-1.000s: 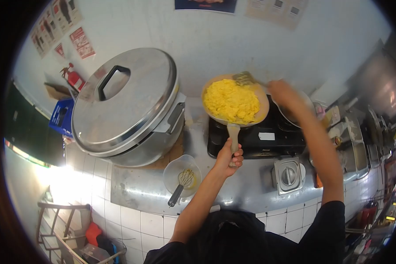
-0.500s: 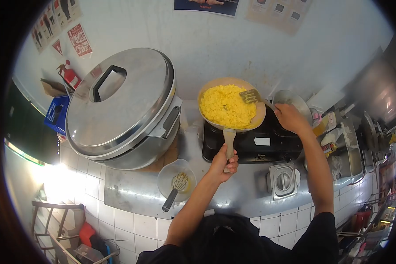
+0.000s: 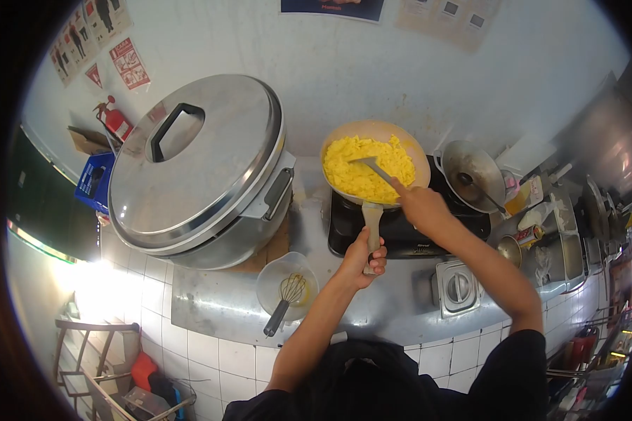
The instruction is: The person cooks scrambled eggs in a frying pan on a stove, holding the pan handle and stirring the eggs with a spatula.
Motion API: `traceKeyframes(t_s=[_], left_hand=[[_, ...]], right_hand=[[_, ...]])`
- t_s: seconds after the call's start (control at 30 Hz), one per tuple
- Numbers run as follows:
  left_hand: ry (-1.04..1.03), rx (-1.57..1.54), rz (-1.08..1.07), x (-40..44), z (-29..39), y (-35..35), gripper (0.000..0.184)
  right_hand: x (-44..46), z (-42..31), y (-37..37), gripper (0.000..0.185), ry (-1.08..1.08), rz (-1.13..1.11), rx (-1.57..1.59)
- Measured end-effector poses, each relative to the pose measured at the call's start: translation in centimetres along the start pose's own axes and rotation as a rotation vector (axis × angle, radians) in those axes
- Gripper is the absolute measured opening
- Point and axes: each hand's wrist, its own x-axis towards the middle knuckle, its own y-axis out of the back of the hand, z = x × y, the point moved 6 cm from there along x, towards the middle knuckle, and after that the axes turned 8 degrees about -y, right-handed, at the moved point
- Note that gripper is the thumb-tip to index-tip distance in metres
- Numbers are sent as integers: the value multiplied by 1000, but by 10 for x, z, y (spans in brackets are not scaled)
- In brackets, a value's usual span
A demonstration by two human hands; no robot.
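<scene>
Yellow scrambled eggs (image 3: 358, 179) fill much of a beige frying pan (image 3: 414, 144), which sits on a black gas stove (image 3: 344, 235). My left hand (image 3: 363, 258) is closed around the pan's handle (image 3: 371, 221), pointing toward me. In my right hand (image 3: 421, 207) is a spatula (image 3: 380, 170), gripped by its handle. Its head is turned edge-on and touches the eggs near the middle of the pan. The tip is partly hidden in the eggs.
A huge lidded steel pot (image 3: 196, 182) stands left of the pan. Nearer me is a clear bowl (image 3: 263, 284) with a whisk (image 3: 284, 302). To the right are a wok (image 3: 474, 172) holding a ladle, a lidded steel container (image 3: 458, 288) and several trays.
My right hand has moved left and nearer me with the spatula, whose head has gone from the eggs' right side to the middle. My left hand still holds the pan handle.
</scene>
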Motion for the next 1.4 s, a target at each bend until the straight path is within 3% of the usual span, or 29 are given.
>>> traceKeyframes(t_s=[0.2,0.43,0.6,0.7,0.83,0.9,1.0,1.13,1.3,1.4], left_hand=[[-18,-4,7,-2,1,1,41],[-26,14,24,-2,0,0,40],[-27,11,-4,-2,-1,-2,40],[-18,3,3,-3,1,-4,40],[-11,11,19,-3,0,-1,40],[-1,13,8,-3,0,-1,40],[7,0,-23,1,-1,1,40],[9,-20,-14,0,1,2,40],[1,-16,-1,-2,1,2,41],[4,-31,-4,0,1,2,41]], right_hand=[[-40,-4,68,47,19,-184,-229],[1,4,-4,51,-158,-158,-66],[65,60,-11,40,-208,-201,-30],[65,79,34,31,-463,-411,280],[79,84,49,26,-265,-221,47],[104,98,-21,28,-95,-131,-110],[73,39,-60,40,-116,-35,-51],[23,2,-6,46,-68,-182,-44],[-10,30,89,36,-60,-240,-104],[-23,33,100,32,16,-264,-65]])
